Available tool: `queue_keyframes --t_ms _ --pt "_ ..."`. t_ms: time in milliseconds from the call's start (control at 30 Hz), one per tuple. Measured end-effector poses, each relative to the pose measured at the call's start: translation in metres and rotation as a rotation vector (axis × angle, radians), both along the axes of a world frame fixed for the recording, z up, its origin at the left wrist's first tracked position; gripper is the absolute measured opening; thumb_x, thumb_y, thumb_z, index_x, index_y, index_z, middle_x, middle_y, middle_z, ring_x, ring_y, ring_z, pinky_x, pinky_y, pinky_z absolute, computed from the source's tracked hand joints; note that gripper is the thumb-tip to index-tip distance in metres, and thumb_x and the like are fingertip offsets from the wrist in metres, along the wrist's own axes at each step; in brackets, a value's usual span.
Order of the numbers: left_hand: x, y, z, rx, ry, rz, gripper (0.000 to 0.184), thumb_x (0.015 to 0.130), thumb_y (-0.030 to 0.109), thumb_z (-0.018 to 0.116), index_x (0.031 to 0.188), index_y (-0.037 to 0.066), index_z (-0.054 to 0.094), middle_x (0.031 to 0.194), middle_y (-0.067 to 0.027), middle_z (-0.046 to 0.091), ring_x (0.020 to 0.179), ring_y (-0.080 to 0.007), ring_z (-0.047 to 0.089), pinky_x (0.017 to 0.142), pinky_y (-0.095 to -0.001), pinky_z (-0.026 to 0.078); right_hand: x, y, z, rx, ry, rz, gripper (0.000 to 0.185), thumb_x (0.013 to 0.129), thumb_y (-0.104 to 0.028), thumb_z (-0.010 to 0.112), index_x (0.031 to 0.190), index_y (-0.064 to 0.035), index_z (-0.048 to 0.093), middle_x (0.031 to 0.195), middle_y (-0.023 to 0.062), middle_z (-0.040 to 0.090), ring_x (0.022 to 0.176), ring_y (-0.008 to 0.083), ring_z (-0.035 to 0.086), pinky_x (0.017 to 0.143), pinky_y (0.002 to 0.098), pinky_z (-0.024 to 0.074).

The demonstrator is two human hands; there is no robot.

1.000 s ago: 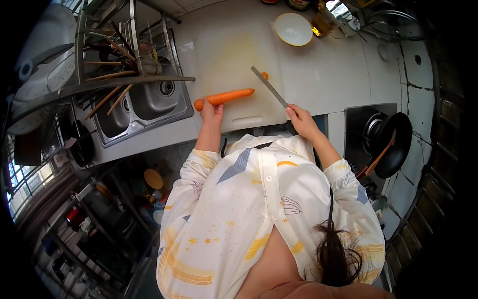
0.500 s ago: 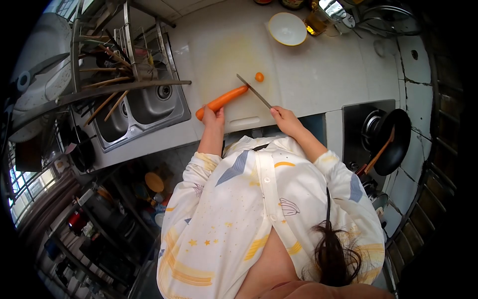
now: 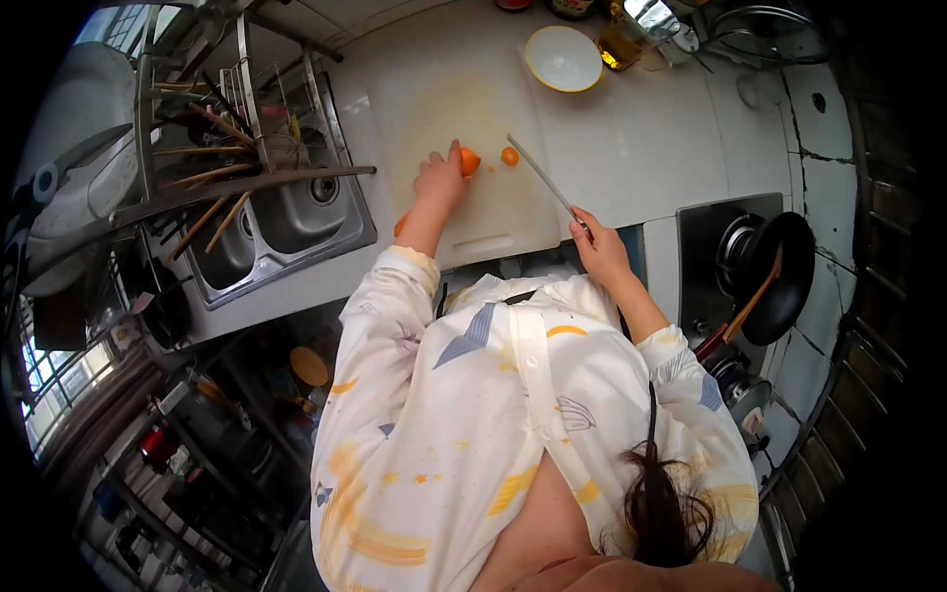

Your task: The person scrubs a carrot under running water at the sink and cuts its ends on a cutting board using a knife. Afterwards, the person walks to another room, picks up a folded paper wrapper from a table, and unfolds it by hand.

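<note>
My left hand (image 3: 441, 180) is over the carrot (image 3: 471, 161), gripping it near its cut end. Much of the carrot is hidden beneath the hand and wrist, with its other end showing by the wrist. The knife (image 3: 541, 173) is in my right hand (image 3: 599, 244), which is closed round its handle. Its blade points up and left, apart from the carrot. A small cut piece of carrot (image 3: 510, 156) lies near the blade tip, with a tiny orange bit beside it. All of these are on or over the white cutting board (image 3: 424, 109).
A double sink (image 3: 306, 207) and a metal rack with chopsticks are at the left. Behind the board stands a white bowl (image 3: 563, 59) with a yellow rim, beside a jar of oil (image 3: 621, 41). A black wok (image 3: 786, 281) sits at the stove on the right.
My left hand has moved forward along the carrot to its cut end. The knife has come away from the carrot to the right, and a tiny orange bit now shows on the board.
</note>
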State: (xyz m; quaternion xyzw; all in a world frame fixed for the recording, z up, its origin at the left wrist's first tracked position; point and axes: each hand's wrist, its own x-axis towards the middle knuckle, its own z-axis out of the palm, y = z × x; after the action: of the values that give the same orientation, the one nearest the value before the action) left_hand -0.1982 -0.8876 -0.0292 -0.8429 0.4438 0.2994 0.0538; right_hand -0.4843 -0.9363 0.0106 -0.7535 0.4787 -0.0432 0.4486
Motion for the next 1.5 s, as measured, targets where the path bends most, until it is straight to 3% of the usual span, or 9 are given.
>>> queue_keyframes --t_ms 167,267,333,533,667,733,1033,1300,1500 --pt "-0.011 0.001 -0.003 -0.087 -0.076 0.028 0.078 0.077 0.029 0.066 0.141 0.015 0.024 0.121 -0.0146 0.043 0.106 -0.0332 0.049 0.084 -0.0419 0.046 -0.011 -0.005 0.009 0.121 0.141 -0.064 0.041 0.09 -0.038 0.047 0.12 -0.0107 0.054 0.073 0.0152 0.064 0.069 0.0314 0.062 0.065 0.0369 0.0475" --pt "-0.018 0.012 -0.015 -0.482 -0.333 -0.048 0.061 0.077 0.022 0.063 0.132 0.013 0.039 0.116 -0.0107 0.047 0.105 -0.0303 0.048 0.087 -0.0412 0.043 -0.018 -0.003 0.007 0.123 0.135 -0.073 0.042 0.089 -0.039 0.048 0.119 -0.0107 0.055 0.069 0.0144 0.063 0.066 0.0314 0.062 0.063 0.0367 0.0474" --pt "-0.019 0.01 -0.017 -0.688 -0.396 -0.36 0.034 0.072 0.015 0.061 0.106 0.012 0.059 0.11 -0.0045 0.051 0.105 -0.0242 0.047 0.092 -0.0385 0.036 -0.022 -0.003 0.002 0.104 0.111 -0.078 0.041 0.089 -0.039 0.048 0.118 -0.0107 0.055 0.068 0.0135 0.063 0.067 0.0314 0.062 0.064 0.0366 0.0476" --pt "-0.033 0.0 -0.023 -0.558 -0.456 -0.596 0.008 0.066 0.014 0.059 0.074 0.012 0.061 0.102 0.0014 0.053 0.103 -0.017 0.047 0.095 -0.0326 0.03 -0.023 -0.004 0.0 0.11 0.112 -0.066 0.041 0.089 -0.038 0.048 0.118 -0.0102 0.056 0.071 0.014 0.064 0.069 0.0319 0.062 0.065 0.0371 0.048" --pt "-0.034 -0.005 -0.029 -0.604 -0.441 -0.568 0.005 0.068 0.012 0.057 0.07 0.01 0.061 0.103 0.0005 0.053 0.103 -0.0178 0.047 0.094 -0.033 0.031 -0.026 -0.005 -0.001 0.029 -0.004 -0.083 0.039 0.091 -0.034 0.05 0.117 -0.006 0.056 0.054 0.012 0.052 0.048 0.0212 0.05 0.05 0.0319 0.0397" --pt "-0.041 -0.012 -0.017 -0.781 -0.335 -0.377 0.004 0.067 0.009 0.057 0.068 0.007 0.061 0.104 -0.0026 0.055 0.101 -0.0207 0.049 0.091 -0.0353 0.036 -0.026 -0.01 0.006 0.128 0.125 -0.048 0.042 0.09 -0.039 0.047 0.119 -0.01 0.055 0.074 0.0139 0.064 0.072 0.032 0.063 0.066 0.0372 0.0481" --pt "-0.064 -0.044 -0.044 -0.601 -0.064 -0.162 0.012 0.07 0.009 0.057 0.075 -0.002 0.062 0.094 -0.0155 0.058 0.083 -0.0321 0.057 0.07 -0.0403 0.049 -0.027 -0.008 -0.011 -0.242 0.019 -0.082 0.041 0.085 -0.03 0.053 0.122 -0.0106 0.052 0.085 0.0114 0.065 0.075 0.0277 0.063 0.068 0.0364 0.0494" --pt "-0.069 -0.008 -0.032 -0.757 0.032 -0.107 0.008 0.067 0.003 0.061 0.074 -0.001 0.062 0.084 -0.0152 0.056 0.075 -0.0308 0.056 0.067 -0.0387 0.048 0.009 -0.015 -0.049 -0.554 0.201 0.163 0.055 0.072 -0.008 0.054 0.126 -0.0079 0.047 0.09 0.0109 0.055 0.08 0.0294 0.055 0.066 0.0386 0.0472" --pt "-0.063 0.051 0.01 -0.795 0.26 0.068 0.01 0.069 0.0 0.064 0.079 -0.001 0.06 0.084 -0.0111 0.055 0.069 -0.0218 0.059 0.064 -0.0307 0.049 0.06 0.031 -0.061 -0.398 0.249 0.137 0.07 0.068 0.001 0.054 0.134 -0.0024 0.033 0.109 0.016 0.045 0.099 0.0328 0.047 0.077 0.0387 0.0461"
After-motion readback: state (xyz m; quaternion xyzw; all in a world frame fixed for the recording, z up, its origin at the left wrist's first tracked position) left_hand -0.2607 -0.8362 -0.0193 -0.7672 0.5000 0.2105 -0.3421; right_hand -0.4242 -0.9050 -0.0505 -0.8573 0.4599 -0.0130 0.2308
